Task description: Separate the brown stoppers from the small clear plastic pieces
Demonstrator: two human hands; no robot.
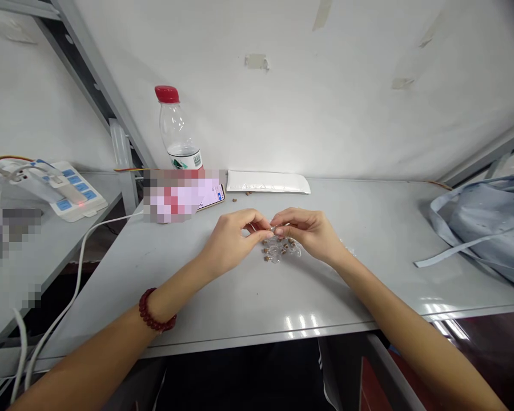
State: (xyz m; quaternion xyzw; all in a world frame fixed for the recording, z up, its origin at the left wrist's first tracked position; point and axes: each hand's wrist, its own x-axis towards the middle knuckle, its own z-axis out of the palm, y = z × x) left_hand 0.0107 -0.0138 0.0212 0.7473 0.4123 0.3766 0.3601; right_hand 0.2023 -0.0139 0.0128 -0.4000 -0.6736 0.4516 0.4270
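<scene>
I see left hand (232, 237), right hand (312, 231) pinching tiny piece (273, 229), likely for steadiness; corked vials (275, 258) close, inside front edge of bench (227, 314).

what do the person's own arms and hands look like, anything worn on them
The left grip and right grip are bare, ungloved hands. No sleeve shows on either forearm. A dark red bracelet of small round beads circles the left forearm near the wrist; nothing shows worn on the right forearm.

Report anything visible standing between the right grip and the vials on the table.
Nothing visible: the vials lie on the table close by the right grip. The phone lies off to the left.
</scene>
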